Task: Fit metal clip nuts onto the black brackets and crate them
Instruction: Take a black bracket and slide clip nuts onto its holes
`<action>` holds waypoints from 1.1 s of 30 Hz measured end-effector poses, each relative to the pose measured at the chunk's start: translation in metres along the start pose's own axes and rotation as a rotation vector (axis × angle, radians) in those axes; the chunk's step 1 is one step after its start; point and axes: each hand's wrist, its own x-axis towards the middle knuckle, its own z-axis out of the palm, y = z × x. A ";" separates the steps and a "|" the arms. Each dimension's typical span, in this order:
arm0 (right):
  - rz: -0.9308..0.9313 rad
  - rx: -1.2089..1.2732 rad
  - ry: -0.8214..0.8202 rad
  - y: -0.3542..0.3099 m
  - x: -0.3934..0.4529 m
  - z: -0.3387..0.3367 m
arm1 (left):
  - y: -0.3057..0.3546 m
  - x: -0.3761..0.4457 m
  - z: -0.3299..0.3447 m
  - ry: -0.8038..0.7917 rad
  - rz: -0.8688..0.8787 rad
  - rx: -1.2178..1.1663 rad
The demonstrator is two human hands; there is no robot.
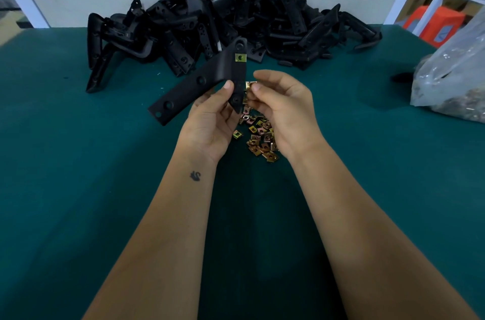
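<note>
My left hand point(210, 120) grips a black angled bracket point(199, 81) above the green table, thumb on its short arm. One brass clip nut point(240, 57) sits fitted on that arm near its upper end. My right hand point(280, 107) pinches a second clip nut point(250, 85) against the bracket's right edge. A loose heap of brass clip nuts point(259, 136) lies on the table under and between both hands. A big pile of black brackets point(223, 18) lies at the back of the table.
A clear plastic bag point(451, 75) holding more small metal parts sits at the right edge. The green table surface point(78, 162) spreads to the left and front. Orange stools point(435, 23) and a white frame stand beyond the table's right corner.
</note>
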 end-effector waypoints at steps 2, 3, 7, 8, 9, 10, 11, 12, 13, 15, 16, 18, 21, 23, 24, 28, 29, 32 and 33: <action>0.014 0.006 -0.006 0.000 -0.001 0.001 | 0.000 0.000 0.000 -0.001 -0.002 0.000; 0.020 0.006 -0.008 -0.001 -0.001 0.001 | 0.000 0.000 0.000 -0.003 -0.001 -0.004; 0.034 -0.008 -0.013 -0.001 -0.002 0.001 | 0.001 -0.001 0.001 -0.011 0.000 -0.017; 0.036 -0.011 -0.014 -0.001 -0.002 0.001 | 0.002 -0.002 0.001 -0.014 0.000 -0.015; 0.038 -0.014 -0.014 -0.002 -0.002 0.001 | 0.002 -0.002 0.001 -0.017 -0.002 -0.009; 0.040 -0.016 -0.016 -0.002 -0.002 0.001 | 0.002 -0.002 0.001 -0.018 -0.005 -0.004; 0.041 -0.017 -0.017 -0.002 -0.001 0.000 | 0.002 -0.001 0.001 -0.017 -0.008 0.000; 0.042 -0.017 -0.018 -0.001 -0.001 0.000 | 0.001 -0.001 0.000 -0.012 -0.010 0.002; 0.042 -0.016 -0.020 -0.001 -0.001 0.000 | 0.001 -0.001 0.000 -0.004 -0.013 0.004; 0.042 -0.007 -0.025 -0.001 -0.001 0.000 | 0.001 -0.001 0.000 0.005 -0.016 0.005; 0.041 0.000 -0.029 -0.001 -0.001 -0.001 | 0.001 -0.002 0.001 0.004 -0.016 0.001; 0.040 0.018 -0.038 -0.001 0.000 -0.001 | 0.002 -0.002 0.002 0.006 -0.011 -0.004; 0.057 0.072 -0.046 -0.002 0.000 -0.002 | 0.002 -0.002 0.003 0.021 0.001 0.021; 0.063 0.113 -0.042 -0.001 0.000 -0.001 | 0.002 -0.003 0.005 0.017 -0.002 0.029; 0.061 0.125 -0.041 -0.001 0.000 -0.001 | 0.002 -0.003 0.005 0.010 -0.009 0.028; 0.032 0.132 -0.068 -0.001 0.000 -0.001 | 0.001 -0.004 0.006 -0.007 -0.025 0.035; 0.024 0.125 -0.073 -0.001 0.000 -0.001 | 0.001 -0.005 0.006 -0.008 -0.030 0.035; 0.007 0.103 -0.082 -0.003 0.000 -0.002 | 0.002 -0.007 0.006 -0.008 -0.041 0.036; 0.002 0.092 -0.086 -0.004 0.000 -0.003 | 0.002 -0.007 0.006 -0.007 -0.042 0.051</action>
